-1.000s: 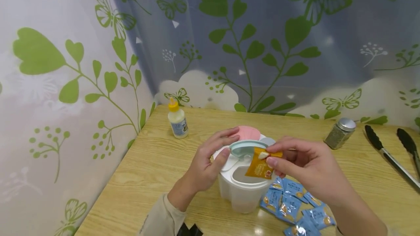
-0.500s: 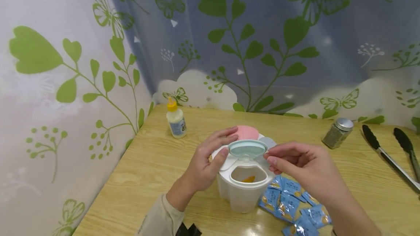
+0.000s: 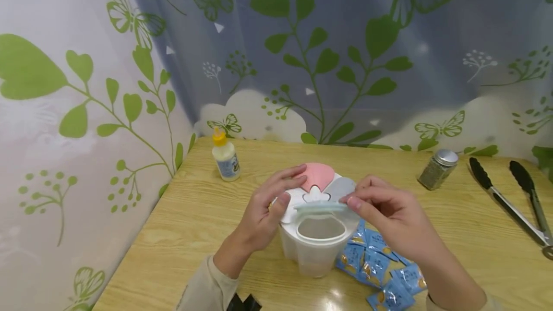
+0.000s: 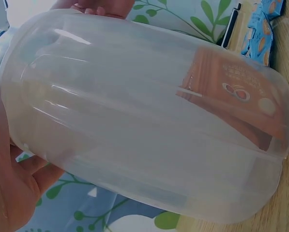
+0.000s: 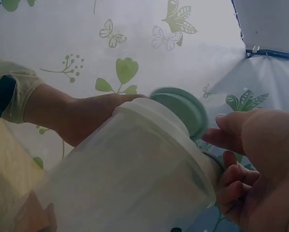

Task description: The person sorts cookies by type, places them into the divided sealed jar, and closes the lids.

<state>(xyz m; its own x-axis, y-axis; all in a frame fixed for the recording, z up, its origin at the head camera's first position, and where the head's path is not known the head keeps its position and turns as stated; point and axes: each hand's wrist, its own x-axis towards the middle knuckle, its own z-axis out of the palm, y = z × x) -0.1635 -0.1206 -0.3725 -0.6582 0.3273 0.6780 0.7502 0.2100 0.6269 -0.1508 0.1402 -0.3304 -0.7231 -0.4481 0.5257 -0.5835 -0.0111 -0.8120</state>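
Note:
A translucent storage container point(image 3: 314, 264) with petal-shaped lids in pink, grey, white and mint green stands on the table. My left hand point(image 3: 263, 205) holds its top at the left, with the thumb on the white lid and the fingers toward the pink one. The mint green flap lid point(image 3: 319, 207) is tilted above its opening. My right hand point(image 3: 390, 212) pinches that lid's right edge between thumb and forefinger; the other fingers are curled near the rim. Orange packets point(image 4: 231, 84) show through the wall at the container's bottom in the left wrist view.
Several blue packets point(image 3: 373, 263) lie just right of the container. A white bottle with a yellow cap point(image 3: 226, 160) stands at the back left. A spice jar point(image 3: 437, 171) and black-tipped tongs point(image 3: 503, 200) are at the right. A patterned curtain point(image 3: 276, 71) hangs behind.
The orange packet left my right hand and dropped into the container's front compartment. My right hand then tipped the mint green lid forward and down. My left hand kept its hold.

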